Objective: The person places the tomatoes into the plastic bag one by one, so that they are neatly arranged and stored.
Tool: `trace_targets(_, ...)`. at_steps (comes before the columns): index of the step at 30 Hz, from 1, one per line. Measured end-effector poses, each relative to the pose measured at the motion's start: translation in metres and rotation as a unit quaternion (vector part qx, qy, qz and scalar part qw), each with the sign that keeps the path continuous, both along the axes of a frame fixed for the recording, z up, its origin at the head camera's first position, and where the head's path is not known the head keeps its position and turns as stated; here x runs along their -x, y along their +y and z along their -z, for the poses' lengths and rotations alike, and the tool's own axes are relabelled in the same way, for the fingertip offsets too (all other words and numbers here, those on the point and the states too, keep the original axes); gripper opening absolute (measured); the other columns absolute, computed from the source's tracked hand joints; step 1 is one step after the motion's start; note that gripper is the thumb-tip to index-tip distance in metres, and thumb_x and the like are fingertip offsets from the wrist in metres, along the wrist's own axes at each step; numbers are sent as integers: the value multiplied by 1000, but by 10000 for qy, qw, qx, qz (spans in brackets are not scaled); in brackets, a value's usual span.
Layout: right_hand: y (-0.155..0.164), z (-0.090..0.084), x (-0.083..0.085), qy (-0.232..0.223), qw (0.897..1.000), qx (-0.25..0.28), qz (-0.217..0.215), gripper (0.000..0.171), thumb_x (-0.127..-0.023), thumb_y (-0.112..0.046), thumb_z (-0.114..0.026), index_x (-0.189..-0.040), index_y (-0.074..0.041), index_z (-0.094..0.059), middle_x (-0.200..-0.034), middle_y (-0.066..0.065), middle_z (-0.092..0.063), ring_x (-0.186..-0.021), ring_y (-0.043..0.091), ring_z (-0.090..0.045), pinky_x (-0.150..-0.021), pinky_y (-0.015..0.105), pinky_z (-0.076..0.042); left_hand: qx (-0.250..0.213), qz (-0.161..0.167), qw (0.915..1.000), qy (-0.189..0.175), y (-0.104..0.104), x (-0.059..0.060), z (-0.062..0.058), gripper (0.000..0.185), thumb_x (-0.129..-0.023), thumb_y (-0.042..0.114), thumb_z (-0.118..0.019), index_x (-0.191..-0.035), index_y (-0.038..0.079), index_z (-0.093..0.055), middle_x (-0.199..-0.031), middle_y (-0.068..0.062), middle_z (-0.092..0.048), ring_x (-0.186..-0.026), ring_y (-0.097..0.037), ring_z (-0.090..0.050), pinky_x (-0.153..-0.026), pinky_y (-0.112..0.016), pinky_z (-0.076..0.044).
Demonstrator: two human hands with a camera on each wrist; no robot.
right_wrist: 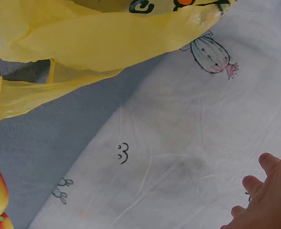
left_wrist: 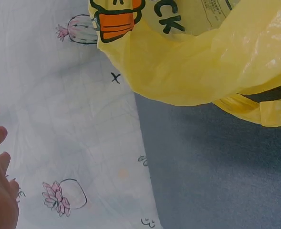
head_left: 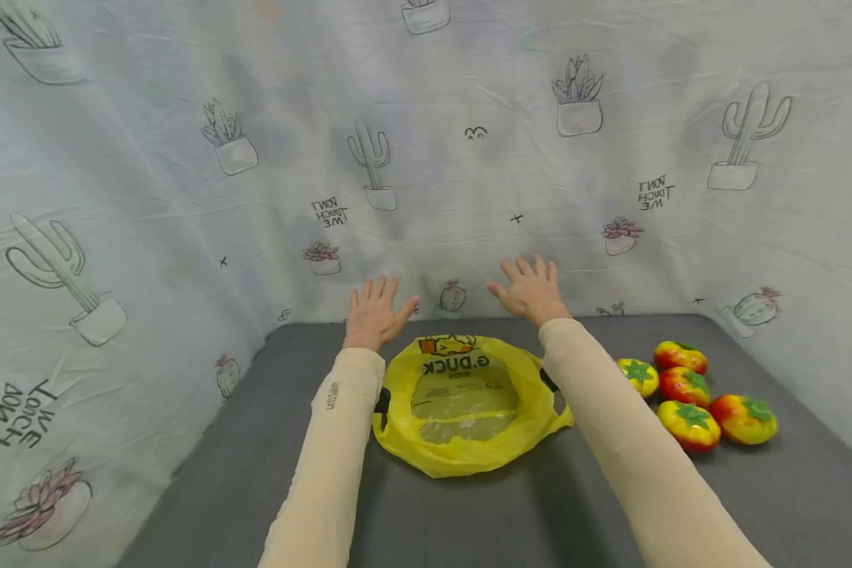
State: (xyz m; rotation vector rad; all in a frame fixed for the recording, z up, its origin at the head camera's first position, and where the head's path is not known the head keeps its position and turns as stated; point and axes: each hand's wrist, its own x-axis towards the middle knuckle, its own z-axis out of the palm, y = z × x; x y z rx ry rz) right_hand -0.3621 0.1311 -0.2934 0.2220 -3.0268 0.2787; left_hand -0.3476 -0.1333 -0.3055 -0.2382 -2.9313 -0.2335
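A yellow plastic bag (head_left: 461, 457) stands on the grey table with its mouth spread wide, a duck print and lettering on its inner far side. Beyond its left side my left hand (head_left: 373, 314) is raised with the fingers spread, holding nothing. My right hand (head_left: 531, 290) is held up past the bag's right side, fingers also spread and nothing in them. In the left wrist view the bag (left_wrist: 188, 71) is apart from the left hand (left_wrist: 0, 181). The right wrist view likewise has a gap between the bag (right_wrist: 97, 43) and the right hand (right_wrist: 269, 191).
On the right of the table (head_left: 255, 489) lie several red-and-yellow persimmon-like or tomato-like fruits with green leafy tops, among them one fruit (head_left: 741, 420) nearest the right edge. A white cloth (head_left: 426, 158) printed with cacti hangs behind and along the sides.
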Motion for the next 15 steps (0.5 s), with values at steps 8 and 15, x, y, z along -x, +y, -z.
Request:
trace_targets(8,-3,6,2,31,9998,147,-134,66,-102,-50,-26,-154,-11,-18,-156,21,-10,-140,45,2,-108,58,5,135,-25,9999,-33,-5,1,5,74,-97,61,-28,-154,15,-20,-157,-12,-16,-142,-35,-8,-111,-53,-3)
trace_targets(15,0,5,1,447,9956,661,-502,63,-103,-46,-30,-153,-10,-20,-155,21,-15,-140,44,-4,-109,58,3,-45,309,9994,-151,-6,1,7,74,-97,55,-39,-155,14,-16,-157,-13,-12,-142,-37,-6,-110,-57,-6)
